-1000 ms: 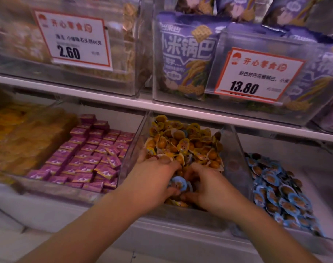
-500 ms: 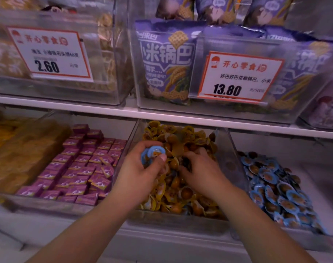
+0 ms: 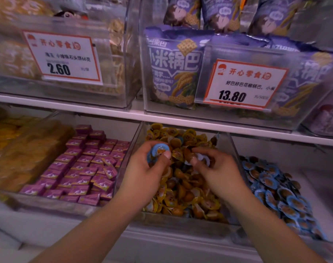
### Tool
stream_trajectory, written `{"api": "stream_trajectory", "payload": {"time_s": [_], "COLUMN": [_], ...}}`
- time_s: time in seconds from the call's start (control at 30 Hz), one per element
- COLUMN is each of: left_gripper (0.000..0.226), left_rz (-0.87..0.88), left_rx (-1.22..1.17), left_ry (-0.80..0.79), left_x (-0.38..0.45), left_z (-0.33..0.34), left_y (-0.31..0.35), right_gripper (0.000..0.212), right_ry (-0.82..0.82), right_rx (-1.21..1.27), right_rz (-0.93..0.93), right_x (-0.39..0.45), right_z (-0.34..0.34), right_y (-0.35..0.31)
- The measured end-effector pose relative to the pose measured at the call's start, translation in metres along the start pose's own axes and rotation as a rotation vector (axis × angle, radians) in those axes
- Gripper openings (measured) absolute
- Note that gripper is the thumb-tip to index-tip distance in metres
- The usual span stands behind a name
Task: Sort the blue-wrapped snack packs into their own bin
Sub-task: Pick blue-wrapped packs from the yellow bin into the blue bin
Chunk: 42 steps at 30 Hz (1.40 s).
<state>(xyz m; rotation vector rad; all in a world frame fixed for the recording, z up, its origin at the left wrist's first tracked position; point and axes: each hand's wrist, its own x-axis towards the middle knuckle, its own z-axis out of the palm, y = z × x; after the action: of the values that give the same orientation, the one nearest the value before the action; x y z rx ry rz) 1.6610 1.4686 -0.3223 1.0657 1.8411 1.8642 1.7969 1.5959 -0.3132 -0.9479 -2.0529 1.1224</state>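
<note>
My left hand (image 3: 148, 168) is over the left side of the clear middle bin (image 3: 235, 149), which is full of yellow-wrapped snack packs (image 3: 182, 194). It grips a round blue-wrapped snack pack (image 3: 159, 149) between thumb and fingers. My right hand (image 3: 217, 171) is over the same bin and pinches a second blue-wrapped pack (image 3: 202, 158) at its fingertips, partly hidden by the fingers. To the right stands the bin of blue-wrapped packs (image 3: 272, 186).
Left of the middle bin is a bin of purple boxed snacks (image 3: 82, 168), and further left one with yellow goods (image 3: 19, 152). A white shelf board (image 3: 105, 112) hangs close above, carrying clear bins with price cards (image 3: 62, 57) and purple snack bags (image 3: 173, 67).
My left hand has lifted a little with its blue pack. My right hand has pulled a second blue pack out of the yellow heap. The camera has tilted slightly.
</note>
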Motion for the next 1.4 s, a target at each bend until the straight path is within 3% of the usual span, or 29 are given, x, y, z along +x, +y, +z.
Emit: {"api": "stream_trajectory", "payload": {"time_s": [0.13, 0.23, 0.3, 0.37, 0.5, 0.57, 0.67, 0.77, 0.83, 0.9, 1.07, 1.17, 1.27, 1.33, 1.4], "left_gripper": [0.018, 0.024, 0.036, 0.047, 0.064, 0.064, 0.049, 0.033, 0.033, 0.039, 0.049, 0.048, 0.031, 0.025, 0.025], "left_rz": [0.087, 0.171, 0.213, 0.309, 0.413, 0.404, 0.296, 0.415, 0.446, 0.439, 0.326, 0.350, 0.390, 0.367, 0.400], "left_rx": [0.073, 0.149, 0.202, 0.339, 0.460, 0.382, 0.299, 0.546, 0.679, 0.838, 1.166, 1.227, 1.319, 1.364, 1.400], "left_ry": [-0.023, -0.145, -0.277, -0.370, -0.436, -0.464, -0.464, -0.426, -0.479, -0.553, -0.738, -0.684, -0.505, -0.455, -0.455], "left_x": [-0.005, -0.016, -0.024, -0.028, -0.028, -0.024, -0.009, 0.007, 0.011, 0.014, 0.019, 0.023, 0.026, 0.025, 0.023], "left_z": [0.013, 0.031, 0.043, 0.053, 0.063, 0.062, 0.054, 0.043, 0.036, 0.031, 0.018, 0.009, -0.002, -0.005, -0.006], "left_y": [0.005, 0.012, 0.016, 0.019, 0.021, 0.019, 0.010, 0.000, -0.005, -0.010, -0.017, -0.010, -0.002, -0.001, -0.007], "right_gripper": [0.019, 0.033, 0.042, 0.042, 0.023, 0.008, 0.009, 0.012, 0.032, 0.039, 0.026, 0.025, 0.024, 0.027, 0.033], "right_ry": [-0.092, -0.277, -0.313, -0.244, -0.019, 0.062, 0.126, 0.267, 0.357, 0.446, 0.538, 0.493, 0.327, 0.109, -0.169], "right_rx": [0.766, 1.097, 1.099, 0.972, 0.834, 0.872, 0.843, 0.826, 0.817, 0.612, 0.166, 0.052, -0.113, -0.255, -0.387], "right_rz": [0.341, 0.507, 0.509, 0.508, 0.395, 0.336, 0.318, 0.413, 0.498, 0.526, 0.322, 0.093, -0.323, -0.565, -0.586], "right_x": [-0.025, -0.043, -0.048, -0.049, -0.045, -0.037, -0.014, 0.012, 0.027, 0.036, 0.031, 0.015, -0.009, -0.024, -0.033], "right_z": [-0.005, -0.008, -0.012, -0.019, -0.033, -0.050, -0.083, -0.116, -0.136, -0.154, -0.156, -0.133, -0.097, -0.066, -0.032], "right_y": [-0.017, -0.027, -0.031, -0.032, -0.032, -0.029, -0.007, 0.027, 0.051, 0.070, 0.078, 0.056, 0.019, 0.000, -0.006]}}
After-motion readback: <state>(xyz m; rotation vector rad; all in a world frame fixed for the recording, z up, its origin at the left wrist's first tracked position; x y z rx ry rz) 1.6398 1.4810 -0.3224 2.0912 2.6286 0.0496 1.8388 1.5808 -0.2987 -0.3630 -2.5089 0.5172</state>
